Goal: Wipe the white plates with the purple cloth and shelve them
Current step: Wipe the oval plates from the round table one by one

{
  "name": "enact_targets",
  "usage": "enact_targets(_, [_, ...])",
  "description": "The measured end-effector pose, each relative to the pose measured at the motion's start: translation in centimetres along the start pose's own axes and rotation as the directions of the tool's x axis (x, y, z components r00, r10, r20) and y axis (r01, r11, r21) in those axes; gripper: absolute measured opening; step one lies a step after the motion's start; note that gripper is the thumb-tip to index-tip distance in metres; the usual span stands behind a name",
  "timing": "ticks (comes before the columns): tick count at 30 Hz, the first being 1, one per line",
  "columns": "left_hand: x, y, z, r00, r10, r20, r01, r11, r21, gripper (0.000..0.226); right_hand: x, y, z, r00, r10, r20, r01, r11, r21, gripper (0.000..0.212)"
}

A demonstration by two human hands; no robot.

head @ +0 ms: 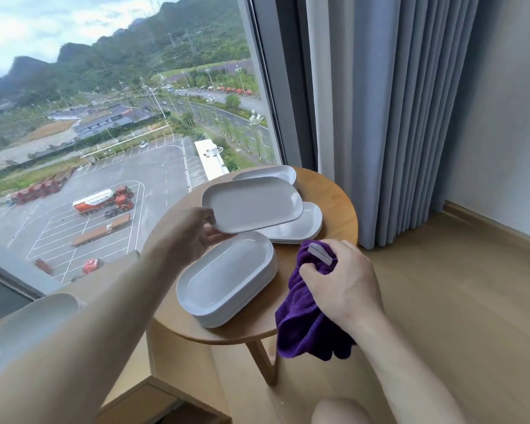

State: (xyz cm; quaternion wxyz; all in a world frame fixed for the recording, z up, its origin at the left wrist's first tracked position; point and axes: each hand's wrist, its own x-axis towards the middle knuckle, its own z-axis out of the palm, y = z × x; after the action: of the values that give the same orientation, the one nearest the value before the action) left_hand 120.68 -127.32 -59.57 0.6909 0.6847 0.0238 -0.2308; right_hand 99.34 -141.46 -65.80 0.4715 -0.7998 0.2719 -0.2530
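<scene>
My left hand [193, 237] grips the near corner of a white oblong plate [254, 203] and holds it lifted above the round wooden table [334, 209]. Beneath it sits a stack of several white plates [227, 280] at the table's near side. Two more plate piles lie behind: one at the right [303, 228] and one at the far edge [270, 174]. My right hand [343, 286] is closed on a bunched purple cloth [303, 322] with a white tag, which hangs over the table's near right edge.
Another white plate [22, 328] lies at the lower left beside my left forearm. A large window [104, 117] fills the left, grey curtains [404, 117] hang at the right. A wooden furniture edge [153, 402] shows at the bottom. My knee [343, 413] is at the bottom centre.
</scene>
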Motion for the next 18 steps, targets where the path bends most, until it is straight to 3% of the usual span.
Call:
enact_targets(3, [-4.3,-1.5,-2.2,0.999,-0.031,0.035,0.036,0.99,-0.135,0.051,-0.6,-0.9,-0.1,0.998,-0.014,0.065,0.001,0.98,0.197,0.01])
enact_targets(8, [-10.8,-4.2,-7.0,1.0,-0.019,0.023,0.026,0.939,-0.343,0.069,-2.0,-3.1,0.2,0.949,-0.043,0.312,-0.108,0.886,0.452,0.008])
enact_targets(12, [-14.6,-6.5,-10.2,0.999,-0.012,-0.04,-0.002,0.944,-0.329,0.074,-3.8,-5.3,1.6,0.901,-0.047,0.431,-0.225,0.799,0.557,0.012])
enact_targets(18, [-20.5,-10.6,-13.3,0.999,-0.046,0.017,0.049,0.913,-0.404,0.09,-7.6,-8.2,4.4,0.806,-0.055,0.589,-0.407,0.671,0.62,0.026])
